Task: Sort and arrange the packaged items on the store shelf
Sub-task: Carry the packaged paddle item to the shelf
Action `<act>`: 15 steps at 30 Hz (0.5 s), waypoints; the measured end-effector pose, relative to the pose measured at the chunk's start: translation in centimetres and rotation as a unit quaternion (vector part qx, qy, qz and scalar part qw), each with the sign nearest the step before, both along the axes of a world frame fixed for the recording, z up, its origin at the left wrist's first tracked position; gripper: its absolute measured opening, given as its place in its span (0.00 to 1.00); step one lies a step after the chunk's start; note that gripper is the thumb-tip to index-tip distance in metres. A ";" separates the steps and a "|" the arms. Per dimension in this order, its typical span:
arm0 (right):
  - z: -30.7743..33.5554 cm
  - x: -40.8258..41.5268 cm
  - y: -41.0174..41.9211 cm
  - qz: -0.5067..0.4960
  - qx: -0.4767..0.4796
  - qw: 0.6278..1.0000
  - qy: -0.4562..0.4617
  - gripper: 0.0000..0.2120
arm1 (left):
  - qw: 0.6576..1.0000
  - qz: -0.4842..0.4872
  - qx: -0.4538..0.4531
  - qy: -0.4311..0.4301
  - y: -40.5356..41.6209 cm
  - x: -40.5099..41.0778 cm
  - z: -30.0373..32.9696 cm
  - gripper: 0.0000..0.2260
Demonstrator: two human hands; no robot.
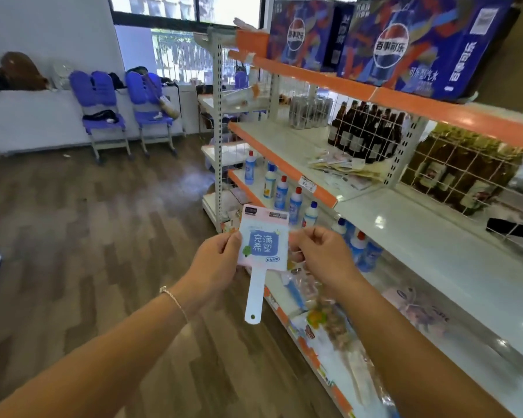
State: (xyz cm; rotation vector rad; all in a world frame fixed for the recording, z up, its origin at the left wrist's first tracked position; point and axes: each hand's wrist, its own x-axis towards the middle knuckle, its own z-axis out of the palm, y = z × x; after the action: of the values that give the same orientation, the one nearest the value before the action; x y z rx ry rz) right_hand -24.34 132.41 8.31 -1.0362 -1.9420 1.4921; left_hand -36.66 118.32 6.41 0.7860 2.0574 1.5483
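Both hands up in front of the shelf unit, holding 1 packaged hand fan [263,245] between them, in the air over the aisle floor [88,236], just off the shelf's front edge.

Left hand [216,262]: fingers curled closed on the fan's left edge, thumb on the front of the pack. Thin bracelet [175,301] on that wrist.
Right hand [317,251]: fingers curled in, pinching the fan's right edge; grip point partly hidden behind the pack.

Fan: pale pink and white clear wrapper, blue square label with Chinese characters, face toward the camera. Roughly upright, tilted slightly. White handle [255,297] hangs down below the hands, hole at its end.

Shelf unit [405,236], white with orange edge strips, runs along the right side:
- Top: Pepsi cartons [405,46], blue.
- Mid level: brown glass bottles [363,134] behind a wire grid, a shrink-wrapped pack of cans [310,111] to their left, a loose heap of flat packets [341,167] in front of the bottles.
- Below that: row of white cleaner bottles [281,191] with red and blue caps, more near the right hand.
- Lowest visible level: mixed plastic-bagged goods [329,321], blurred, contents not readable.

Background: 2 purple chairs [124,107] against the white wall, dark items on the seats and on the ledge behind.
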 end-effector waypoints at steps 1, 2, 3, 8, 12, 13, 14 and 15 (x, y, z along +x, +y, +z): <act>-0.2 -0.9 1.1 -0.003 0.013 1.000 -0.007 0.08 | 1.000 0.012 -0.006 -0.002 0.8 -1.2 -0.2 0.17; -0.5 -1.9 2.1 -0.003 0.023 1.000 -0.011 0.08 | 1.000 0.023 -0.010 -0.005 1.5 -2.4 -0.5 0.18; -0.7 -2.8 3.0 0.000 0.032 0.999 -0.016 0.08 | 0.999 0.033 -0.013 -0.009 2.2 -3.7 -0.8 0.19; -2.7 -8.5 6.2 0.020 0.051 0.997 -0.055 0.07 | 0.998 0.045 -0.019 -0.033 5.2 -10.4 -2.9 0.19; -3.6 -13.6 9.0 0.017 0.067 0.995 -0.069 0.05 | 0.998 0.032 -0.013 -0.059 8.7 -16.6 -4.2 0.18; -3.7 -15.1 9.9 0.014 0.067 0.995 -0.071 0.05 | 0.998 0.028 -0.010 -0.062 9.8 -18.4 -4.5 0.19; -3.7 -16.7 10.6 0.010 0.065 0.995 -0.075 0.05 | 0.998 0.024 -0.008 -0.061 10.9 -20.2 -4.6 0.19; -3.7 -18.4 11.4 0.007 0.065 0.995 -0.081 0.05 | 0.998 0.018 -0.008 -0.058 12.0 -22.0 -4.6 0.20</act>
State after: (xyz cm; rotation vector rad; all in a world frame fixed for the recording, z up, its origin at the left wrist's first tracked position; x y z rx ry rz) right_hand -42.76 143.80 4.65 -1.1195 -2.1303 1.3047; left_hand -58.66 130.28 1.79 0.6410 2.0085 1.5570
